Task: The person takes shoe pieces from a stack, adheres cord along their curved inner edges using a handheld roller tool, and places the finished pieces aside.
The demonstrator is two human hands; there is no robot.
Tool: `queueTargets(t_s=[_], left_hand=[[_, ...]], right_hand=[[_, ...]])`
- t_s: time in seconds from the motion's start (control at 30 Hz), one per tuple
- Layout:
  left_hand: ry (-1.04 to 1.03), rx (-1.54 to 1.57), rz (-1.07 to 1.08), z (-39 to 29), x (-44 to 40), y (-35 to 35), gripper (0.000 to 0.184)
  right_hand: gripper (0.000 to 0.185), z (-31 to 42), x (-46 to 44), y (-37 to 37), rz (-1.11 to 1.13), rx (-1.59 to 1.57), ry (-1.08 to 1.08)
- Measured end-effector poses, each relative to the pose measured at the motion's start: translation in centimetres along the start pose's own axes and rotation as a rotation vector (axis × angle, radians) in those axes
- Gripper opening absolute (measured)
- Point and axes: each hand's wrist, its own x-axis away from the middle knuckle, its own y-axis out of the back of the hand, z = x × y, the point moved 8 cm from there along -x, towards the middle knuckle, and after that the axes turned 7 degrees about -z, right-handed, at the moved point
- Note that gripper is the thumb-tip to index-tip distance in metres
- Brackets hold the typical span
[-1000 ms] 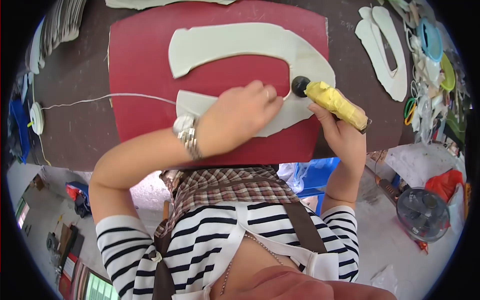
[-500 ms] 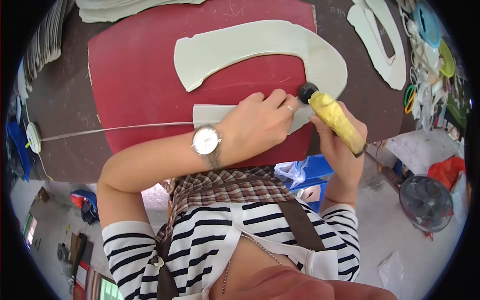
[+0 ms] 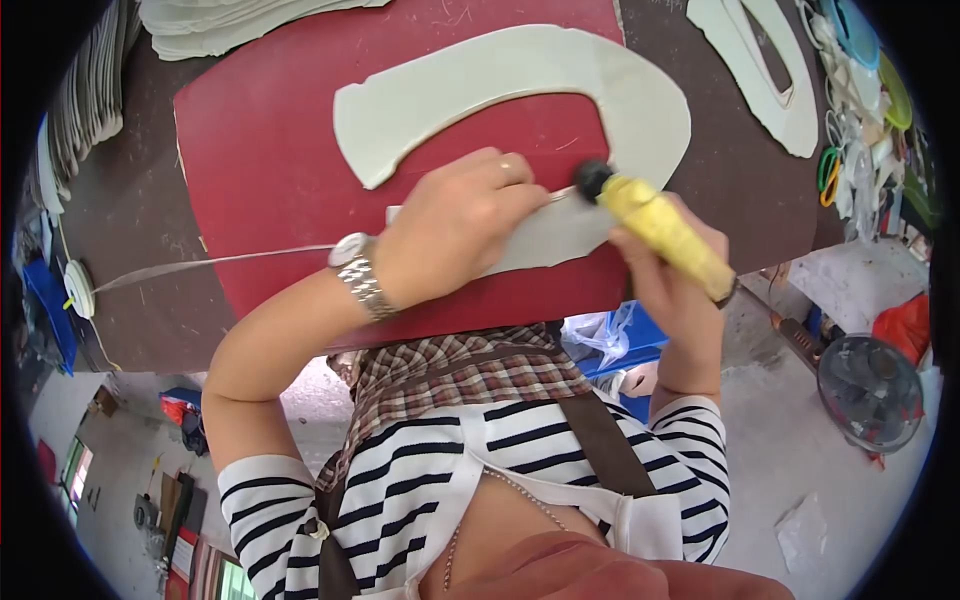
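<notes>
A pale, curved U-shaped leather-like piece (image 3: 640,90) lies on the red board, one arm passing beneath my left hand. My left hand (image 3: 460,215), wearing a ring and a wristwatch (image 3: 362,275), has its fingers pinched together at that arm's inner edge. A thin whitish tape (image 3: 220,262) runs from a small spool (image 3: 78,288) to under my left wrist; its far end is hidden, but it seems to be in the pinch. My right hand (image 3: 670,255) grips a hammer (image 3: 660,230) with a yellow-wrapped handle. Its round black head sits at the inner edge, just right of my left fingertips.
The red board (image 3: 260,130) rests on a dark table (image 3: 700,150). Stacked pale pieces (image 3: 220,25) lie at the back left, and another cut piece (image 3: 770,80) at the back right. Scissors with green-orange handles (image 3: 828,175) hang by the right edge. A fan (image 3: 870,390) stands below right.
My left hand has slid left along the inner edge and its wrist has turned. The hammer has shifted slightly left, still in my right hand. The view has shifted a little.
</notes>
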Motion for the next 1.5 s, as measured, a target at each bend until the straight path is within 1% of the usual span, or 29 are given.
queueTargets(t_s=[0.03,0.07,0.17,0.2,0.23,0.27,0.33,0.4,0.47,0.5,0.53,0.6,0.63,0.67,0.73,0.77,0.87,0.9,0.97,1.0,1.03,1.07,1.13,1.17,1.2,1.3,1.33,1.4,1.5], left_hand=[[-0.005,0.008,-0.069,-0.5,-0.7,-0.6,0.035],[-0.019,-0.042,-0.043,-1.0,-1.2,-1.6,0.033],[-0.122,-0.259,0.077,-2.7,-1.5,-3.5,0.032],[-0.121,-0.318,0.100,-3.2,-1.2,-3.3,0.033],[-0.124,-0.377,0.125,-3.7,-0.8,-3.1,0.035],[-0.127,-0.437,0.143,-3.8,-0.6,-2.9,0.036],[-0.093,-0.297,0.123,-2.6,-0.1,-2.2,0.040],[-0.090,-0.201,0.099,-1.9,0.3,-1.0,0.042],[-0.130,-0.414,0.173,-3.3,1.1,-1.4,0.041],[-0.164,-0.496,0.160,-3.9,1.5,-1.5,0.041],[-0.189,-0.583,0.137,-4.1,1.5,-1.5,0.040],[-0.063,-0.319,0.117,-2.4,1.7,-0.4,0.043],[-0.056,-0.279,0.096,-1.8,1.8,0.2,0.043],[-0.054,-0.238,0.082,-1.6,2.0,0.7,0.042],[-0.125,-0.478,0.138,-3.4,2.3,0.2,0.038],[-0.151,-0.525,0.098,-3.8,2.5,0.2,0.037],[0.037,-0.201,0.033,-1.0,3.6,1.8,0.040],[-0.015,-0.282,0.090,-1.5,3.7,1.8,0.040],[-0.087,-0.454,0.061,-2.9,4.2,1.1,0.039],[-0.117,-0.538,0.047,-3.4,4.6,0.9,0.038],[-0.023,-0.329,0.031,-2.3,4.7,1.5,0.040],[-0.017,-0.313,0.022,-2.1,5.2,1.9,0.041],[-0.026,-0.280,0.014,-1.7,6.0,2.7,0.042],[-0.059,-0.416,0.058,-2.7,6.3,2.1,0.044],[-0.039,-0.369,0.039,-2.5,6.5,2.5,0.044],[0.051,-0.221,-0.053,-1.2,7.1,4.3,0.040],[0.017,-0.316,-0.033,-1.7,7.4,4.1,0.039],[-0.049,-0.493,0.004,-2.9,8.0,3.3,0.036],[0.029,-0.291,-0.062,-1.3,8.5,5.0,0.037]], right_hand=[[0.013,-0.4,0.3,1.2,-0.130,-0.025,0.011],[0.013,-0.8,0.9,2.4,-0.259,-0.050,0.019],[0.019,-1.0,2.4,3.1,-0.367,-0.141,-0.026],[0.019,1.0,1.4,2.0,-0.216,0.085,0.236],[0.021,-0.7,1.1,0.6,0.060,0.117,-0.062],[0.021,-0.5,1.3,1.3,-0.038,0.055,-0.049],[0.022,-0.6,1.5,2.3,-0.214,-0.067,-0.011],[0.026,-0.3,1.3,1.0,-0.077,0.029,-0.020],[0.029,0.2,1.1,-0.4,0.045,0.118,-0.030],[0.033,0.0,1.1,-0.1,0.026,0.009,-0.045],[0.033,0.5,0.9,0.2,-0.022,0.029,0.002],[0.034,1.7,1.6,0.3,-0.096,0.059,0.078],[0.035,1.1,1.2,-1.1,0.018,0.074,0.108],[0.035,1.0,1.1,-1.1,0.027,0.054,0.079],[0.035,1.0,0.5,-1.0,0.045,0.025,0.040],[0.034,1.3,0.5,-1.3,0.049,0.013,0.049],[0.032,1.8,0.4,-3.1,0.190,0.131,0.082],[0.031,2.6,-0.1,-2.9,0.189,0.100,0.109],[0.030,2.7,0.4,-2.4,0.067,-0.008,0.088],[0.032,3.0,0.3,-3.1,0.132,0.061,0.114],[0.033,3.3,0.3,-3.9,0.197,0.128,0.145],[0.035,3.6,0.3,-4.6,0.261,0.191,0.180],[0.038,3.8,-0.1,-4.6,0.227,0.105,0.199],[0.038,4.1,0.1,-4.6,0.199,0.049,0.201],[0.038,4.2,0.4,-4.6,0.175,-0.005,0.198],[0.038,5.1,0.1,-6.0,0.296,0.095,0.255],[0.038,5.2,0.0,-6.4,0.328,0.134,0.237],[0.041,5.9,0.0,-5.7,0.237,0.052,0.202],[0.042,6.3,0.2,-7.2,0.335,0.125,0.236]])
